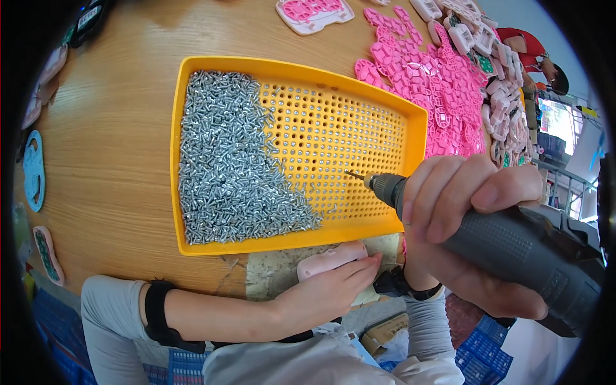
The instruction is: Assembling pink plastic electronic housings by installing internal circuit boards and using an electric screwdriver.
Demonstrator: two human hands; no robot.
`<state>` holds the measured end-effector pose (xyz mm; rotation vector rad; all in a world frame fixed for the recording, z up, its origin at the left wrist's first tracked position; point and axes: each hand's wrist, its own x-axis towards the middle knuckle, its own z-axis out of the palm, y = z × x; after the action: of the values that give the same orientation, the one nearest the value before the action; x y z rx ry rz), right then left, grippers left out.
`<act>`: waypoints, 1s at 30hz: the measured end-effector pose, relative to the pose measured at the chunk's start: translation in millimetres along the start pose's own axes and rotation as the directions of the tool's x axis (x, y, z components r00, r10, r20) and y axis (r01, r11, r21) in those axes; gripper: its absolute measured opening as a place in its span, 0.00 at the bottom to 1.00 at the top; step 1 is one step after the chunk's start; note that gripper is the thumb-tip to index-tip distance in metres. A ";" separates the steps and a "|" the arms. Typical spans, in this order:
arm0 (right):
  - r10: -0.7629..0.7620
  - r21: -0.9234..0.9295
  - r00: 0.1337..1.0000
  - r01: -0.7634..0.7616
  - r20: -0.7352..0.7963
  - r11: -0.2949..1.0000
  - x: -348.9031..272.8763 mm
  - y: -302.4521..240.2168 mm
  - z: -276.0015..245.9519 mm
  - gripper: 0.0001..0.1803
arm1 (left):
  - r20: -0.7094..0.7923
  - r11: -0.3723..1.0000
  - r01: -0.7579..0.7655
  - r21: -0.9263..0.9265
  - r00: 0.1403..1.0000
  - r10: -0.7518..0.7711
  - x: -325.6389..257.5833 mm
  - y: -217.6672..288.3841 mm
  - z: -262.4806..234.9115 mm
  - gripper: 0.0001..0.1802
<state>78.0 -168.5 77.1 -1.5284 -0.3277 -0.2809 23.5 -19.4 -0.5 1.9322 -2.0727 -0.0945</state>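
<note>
My right hand (465,221) grips a dark grey electric screwdriver (513,247); its thin bit points left over the perforated floor of a yellow tray (301,70). A heap of small silver screws (231,163) fills the tray's left half. My left hand (327,292) reaches across at the table's near edge, fingers resting on a pale pink plastic casing (327,260) that lies on a worn patch of the wooden table (109,160). A black band circles the left forearm.
A pile of bright pink plastic parts (427,80) and white-pink casings (500,83) lies at the far right. One pink-and-white casing (313,13) sits beyond the tray. Blue and pink pieces (33,170) line the left edge. Blue crates (487,359) stand below.
</note>
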 end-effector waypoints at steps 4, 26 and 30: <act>-0.033 0.040 0.999 0.033 -0.004 0.999 1.8 6.1 0.8 0.41 | -0.004 1.000 0.002 -0.003 1.000 -0.002 0.1 -0.6 -1.4 0.29; 0.091 0.101 0.929 -0.136 0.359 0.986 -28.1 -56.9 -37.3 0.09 | 0.056 0.996 -0.086 -0.024 0.995 0.087 -1.0 -4.7 -5.3 0.28; 0.003 0.175 0.987 -0.032 0.164 0.984 -56.9 -43.8 -26.6 0.07 | 0.095 0.995 -0.096 0.002 0.991 0.095 0.5 -5.0 -8.2 0.27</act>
<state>9.7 -197.7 95.6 -1.3799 -0.4561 -0.1089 30.5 -19.0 6.2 1.8620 -2.2257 -0.1617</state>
